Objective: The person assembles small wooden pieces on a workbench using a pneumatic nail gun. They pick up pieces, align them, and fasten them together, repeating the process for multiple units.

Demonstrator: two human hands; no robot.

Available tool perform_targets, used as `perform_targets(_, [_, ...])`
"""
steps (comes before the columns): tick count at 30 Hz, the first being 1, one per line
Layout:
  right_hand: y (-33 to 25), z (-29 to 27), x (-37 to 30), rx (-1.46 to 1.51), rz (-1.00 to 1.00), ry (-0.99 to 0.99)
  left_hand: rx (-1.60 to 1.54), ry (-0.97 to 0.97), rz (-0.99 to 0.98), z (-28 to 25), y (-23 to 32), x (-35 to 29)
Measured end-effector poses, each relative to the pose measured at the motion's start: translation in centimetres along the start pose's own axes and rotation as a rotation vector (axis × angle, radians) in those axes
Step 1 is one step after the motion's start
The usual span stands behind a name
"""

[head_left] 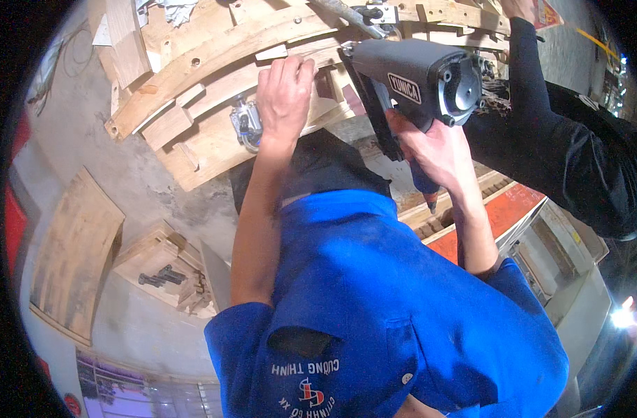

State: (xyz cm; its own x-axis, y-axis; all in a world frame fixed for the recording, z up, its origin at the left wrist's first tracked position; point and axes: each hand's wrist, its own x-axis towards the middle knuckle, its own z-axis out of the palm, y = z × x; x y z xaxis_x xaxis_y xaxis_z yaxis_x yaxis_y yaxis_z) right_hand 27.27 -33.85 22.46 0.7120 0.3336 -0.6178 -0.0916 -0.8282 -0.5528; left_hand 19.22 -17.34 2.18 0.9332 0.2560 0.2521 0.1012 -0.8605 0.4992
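Observation:
My right hand (430,146) is wrapped round the handle of a dark grey pneumatic nail gun (402,63). The gun's nose points left and away, close to a curved wooden frame (221,52). A blue and orange piece (425,184) shows below the handle. My left hand (287,90) is closed, its fingers bent over a wooden strip (245,78) along the inner side of the frame; the fingertips are partly hidden. A short pale wood piece (271,53) lies just beyond these fingers. Beside my left wrist a metal clamp (246,124) is fixed to the wood.
At the right a co-worker's black sleeve (531,70) reaches over the far end of the frame. A metal bar (350,15) crosses the frame at the top. An open wooden box with offcuts (168,268) and a curved board (78,254) are at the left. An orange-topped surface (496,216) lies at right.

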Motion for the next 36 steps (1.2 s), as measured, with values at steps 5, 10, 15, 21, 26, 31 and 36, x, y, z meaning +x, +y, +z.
perform_targets(5, [-0.9,-0.6,2.4,-0.116,-0.090,-0.045,0.170,0.052,0.000,1.4,-0.2,-1.8])
perform_targets(10, [-1.5,0.7,5.0,-0.174,-0.241,-0.115,0.136,0.203,-0.145,2.2,-0.4,-2.6])
perform_targets(15, [-1.6,1.1,6.1,-0.195,-0.072,-0.193,0.072,0.251,-0.278,2.5,0.0,-3.2])
perform_targets(21, [-1.6,1.1,6.7,-0.205,-0.209,-0.155,0.144,0.252,-0.252,2.9,-0.3,-3.3])
perform_targets(26, [-2.0,0.9,6.8,-0.228,-0.067,-0.210,0.110,0.245,-0.293,3.1,-0.2,-3.4])
perform_targets(31, [-2.6,1.3,6.7,-0.255,-0.209,-0.153,0.019,0.262,-0.418,2.8,0.2,-3.5])
perform_targets(36, [-2.6,1.0,6.5,-0.270,-0.091,-0.222,0.011,0.245,-0.362,2.7,-0.1,-3.5])
